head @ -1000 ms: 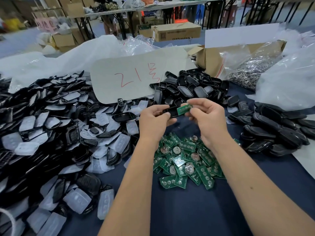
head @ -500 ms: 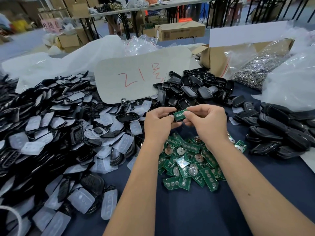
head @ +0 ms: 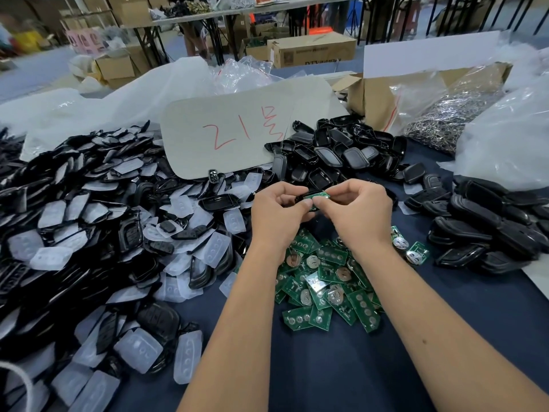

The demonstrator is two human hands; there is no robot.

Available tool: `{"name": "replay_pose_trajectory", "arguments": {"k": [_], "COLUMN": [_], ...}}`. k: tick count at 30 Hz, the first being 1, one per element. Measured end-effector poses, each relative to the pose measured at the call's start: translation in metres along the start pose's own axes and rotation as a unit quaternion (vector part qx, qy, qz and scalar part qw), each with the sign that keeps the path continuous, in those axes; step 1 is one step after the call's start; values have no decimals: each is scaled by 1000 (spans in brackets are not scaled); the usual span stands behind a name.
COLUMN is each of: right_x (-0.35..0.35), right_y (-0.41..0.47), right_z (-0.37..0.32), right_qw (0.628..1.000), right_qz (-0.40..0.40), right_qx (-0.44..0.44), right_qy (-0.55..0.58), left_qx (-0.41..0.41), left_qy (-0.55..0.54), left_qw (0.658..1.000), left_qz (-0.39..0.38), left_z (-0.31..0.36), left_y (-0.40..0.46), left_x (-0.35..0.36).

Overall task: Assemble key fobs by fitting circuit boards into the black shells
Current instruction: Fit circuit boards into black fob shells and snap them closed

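My left hand (head: 277,217) grips a black shell (head: 303,197) at the middle of the view. My right hand (head: 355,214) pinches a green circuit board (head: 317,197) that lies against the shell's open side, partly hidden by my fingertips. Both hands are held together above the dark blue table (head: 341,367). Just below them lies a pile of green circuit boards (head: 323,281), several with round silver battery clips.
A big heap of black shells and translucent white button pads (head: 98,233) fills the left side. More black shells (head: 335,156) are piled behind my hands and at the right (head: 490,224). A white card marked in red (head: 237,135), a cardboard box (head: 377,102) and plastic bags stand at the back.
The green board has come closer onto the black shell, and both hands have closed in around the two parts. The view has shifted slightly.
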State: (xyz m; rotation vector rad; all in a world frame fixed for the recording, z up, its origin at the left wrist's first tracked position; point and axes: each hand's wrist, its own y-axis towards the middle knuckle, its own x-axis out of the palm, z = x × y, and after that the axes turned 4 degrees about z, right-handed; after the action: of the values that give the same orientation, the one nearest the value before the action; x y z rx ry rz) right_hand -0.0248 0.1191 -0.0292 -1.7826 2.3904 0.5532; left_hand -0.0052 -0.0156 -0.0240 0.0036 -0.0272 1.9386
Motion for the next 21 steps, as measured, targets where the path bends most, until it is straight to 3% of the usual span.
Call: {"name": "replay_pose_trajectory", "arguments": {"k": [8, 12, 16, 21], "right_x": [-1, -3, -6, -1], "right_y": [-2, -2, 0, -2], "right_z": [-1, 1, -3, -17], "right_qw": [997, 999, 981, 963], "right_qz": [34, -32, -118, -114], "right_qx": [-12, -6, 14, 19], "right_qy": [-69, 2, 150, 243], "left_qx": [-9, -3, 21, 14], "left_qy": [-5, 1, -38, -103], "left_qw": [1000, 999, 998, 994], "left_qz": [-14, -35, -54, -28], "left_z": [-4, -1, 7, 16], "left_y": [4, 6, 8, 7], "left_x": [-4, -10, -19, -22]}}
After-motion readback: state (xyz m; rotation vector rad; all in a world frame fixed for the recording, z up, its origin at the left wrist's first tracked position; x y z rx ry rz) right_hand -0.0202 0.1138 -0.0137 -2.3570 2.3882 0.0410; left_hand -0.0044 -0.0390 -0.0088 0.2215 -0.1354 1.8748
